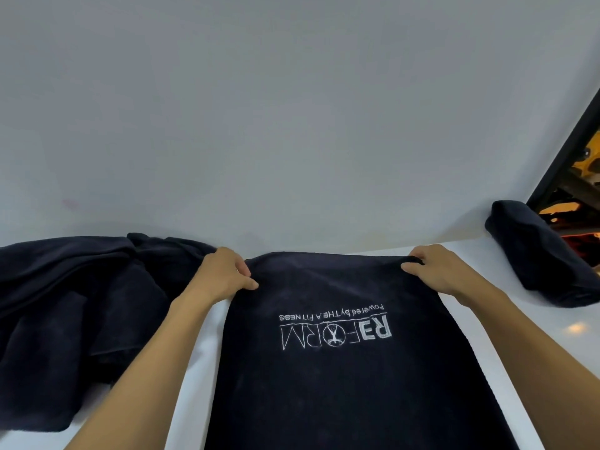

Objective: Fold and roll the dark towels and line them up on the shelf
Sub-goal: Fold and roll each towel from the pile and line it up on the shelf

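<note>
A dark navy towel [341, 378] with a white embroidered logo lies flat on the white shelf [526, 345], running from the wall toward me. My left hand [224, 274] pinches its far left corner. My right hand [435, 269] pinches its far right corner. Both corners sit close to the wall. A rolled dark towel [539, 254] lies at the right end of the shelf. A loose heap of dark towels [74, 306] is spread on the left, touching my left forearm.
A plain white wall [292, 108] rises directly behind the shelf. At the far right a dark-framed opening [578, 177] shows orange-lit clutter beyond. Bare shelf surface shows on either side of the flat towel.
</note>
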### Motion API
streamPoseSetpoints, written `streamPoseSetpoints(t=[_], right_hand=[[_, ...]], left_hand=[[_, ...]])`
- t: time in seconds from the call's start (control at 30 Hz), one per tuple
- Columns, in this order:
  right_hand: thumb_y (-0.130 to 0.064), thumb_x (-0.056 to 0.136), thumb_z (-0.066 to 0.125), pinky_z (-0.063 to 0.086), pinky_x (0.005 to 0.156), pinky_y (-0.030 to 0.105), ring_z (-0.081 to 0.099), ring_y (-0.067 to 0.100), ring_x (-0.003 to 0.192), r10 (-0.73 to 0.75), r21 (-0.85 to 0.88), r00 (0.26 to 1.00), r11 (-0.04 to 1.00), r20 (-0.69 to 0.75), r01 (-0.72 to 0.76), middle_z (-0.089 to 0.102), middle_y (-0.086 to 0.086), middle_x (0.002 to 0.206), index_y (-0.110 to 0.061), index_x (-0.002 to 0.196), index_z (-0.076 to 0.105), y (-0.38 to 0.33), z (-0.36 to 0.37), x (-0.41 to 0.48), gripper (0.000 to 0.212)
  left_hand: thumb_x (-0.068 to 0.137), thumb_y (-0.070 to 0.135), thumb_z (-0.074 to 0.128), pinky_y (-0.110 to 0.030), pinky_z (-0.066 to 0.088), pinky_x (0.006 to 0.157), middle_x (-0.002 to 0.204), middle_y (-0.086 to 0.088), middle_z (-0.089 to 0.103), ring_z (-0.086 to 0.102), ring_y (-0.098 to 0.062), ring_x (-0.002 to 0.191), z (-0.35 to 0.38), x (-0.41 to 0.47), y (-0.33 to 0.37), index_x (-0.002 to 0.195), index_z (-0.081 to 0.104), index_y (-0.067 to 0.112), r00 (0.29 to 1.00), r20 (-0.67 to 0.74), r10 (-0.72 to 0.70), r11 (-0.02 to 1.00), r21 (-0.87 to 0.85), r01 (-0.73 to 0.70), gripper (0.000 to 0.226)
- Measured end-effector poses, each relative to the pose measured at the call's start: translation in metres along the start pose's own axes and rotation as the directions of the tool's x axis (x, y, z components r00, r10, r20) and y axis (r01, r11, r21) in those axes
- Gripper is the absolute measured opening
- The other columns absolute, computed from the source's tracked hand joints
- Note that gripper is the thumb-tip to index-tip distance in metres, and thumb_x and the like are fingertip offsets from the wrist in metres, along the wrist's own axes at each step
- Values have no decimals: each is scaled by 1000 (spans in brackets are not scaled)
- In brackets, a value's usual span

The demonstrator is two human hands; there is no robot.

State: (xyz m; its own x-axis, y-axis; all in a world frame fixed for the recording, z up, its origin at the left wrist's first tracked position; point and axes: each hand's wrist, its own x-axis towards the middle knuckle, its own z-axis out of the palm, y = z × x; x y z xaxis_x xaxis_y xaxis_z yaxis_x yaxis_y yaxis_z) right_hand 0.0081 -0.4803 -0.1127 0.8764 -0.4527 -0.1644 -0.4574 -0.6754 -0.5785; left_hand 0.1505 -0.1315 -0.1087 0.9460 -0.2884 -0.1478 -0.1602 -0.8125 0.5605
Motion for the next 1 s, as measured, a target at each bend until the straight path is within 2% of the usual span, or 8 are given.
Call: streamPoseSetpoints(t=[0.07,0.2,0.3,0.4,0.6,0.7,0.83,1.0], right_hand=[[-24,97,52,42,65,29,58,21,82,-2,16,1000,1000,-8,2,65,6,91,-12,94,62,1,-1,-1,16],[-26,103,40,38,59,28,53,18,74,5,-59,999,998,-54,-9,59,7,89,-9,100,51,2,-3,6,20],[-26,104,37,36,54,28,52,16,70,40,-95,996,994,-79,-47,54,5,85,-12,103,45,2,-1,14,17],[-27,104,39,38,58,30,52,19,74,46,-135,993,989,-107,-60,57,8,91,-10,104,48,0,3,22,20],[-39,98,50,40,66,34,55,24,84,9,-248,971,966,-240,-70,60,4,98,-17,99,52,7,11,23,22],[-49,92,57,45,73,36,57,25,95,59,-284,986,953,-157,-102,56,3,106,-17,109,51,11,5,22,37],[-41,87,66,44,76,34,57,25,96,100,-160,995,983,28,-94,59,4,103,-12,106,53,7,-5,23,37],[-20,84,71,42,58,24,57,15,66,68,187,992,978,102,-86,59,0,74,-13,75,55,-1,-14,18,20]], left_hand=[[75,22,78,-16,42,59,77,7,68,64,-8,77,-3,-1,3,73,68,21,996,-6,86,996,-30,-86,10],[93,25,57,-24,46,63,83,0,66,62,-15,78,-3,9,11,87,58,20,977,-69,201,972,-112,-208,8],[100,29,50,-21,39,58,84,0,61,56,-12,74,3,27,14,95,51,17,966,-112,231,972,-27,-235,13],[97,25,56,-25,40,69,92,3,60,54,-15,81,8,40,19,102,56,16,949,-179,261,965,50,-256,11],[93,42,58,-40,50,82,103,-5,68,61,-28,95,25,42,8,105,64,15,970,-202,137,952,296,-73,30],[93,46,57,-43,47,92,115,-4,65,58,-29,111,30,42,7,115,59,16,987,-146,68,985,165,-43,37],[86,34,69,-40,50,87,104,-6,67,60,-29,102,29,45,15,100,65,11,989,-143,37,999,39,-32,27],[79,14,71,-26,45,58,80,-11,68,61,-22,74,19,42,24,83,69,1,997,-76,9,997,-74,-15,13]])
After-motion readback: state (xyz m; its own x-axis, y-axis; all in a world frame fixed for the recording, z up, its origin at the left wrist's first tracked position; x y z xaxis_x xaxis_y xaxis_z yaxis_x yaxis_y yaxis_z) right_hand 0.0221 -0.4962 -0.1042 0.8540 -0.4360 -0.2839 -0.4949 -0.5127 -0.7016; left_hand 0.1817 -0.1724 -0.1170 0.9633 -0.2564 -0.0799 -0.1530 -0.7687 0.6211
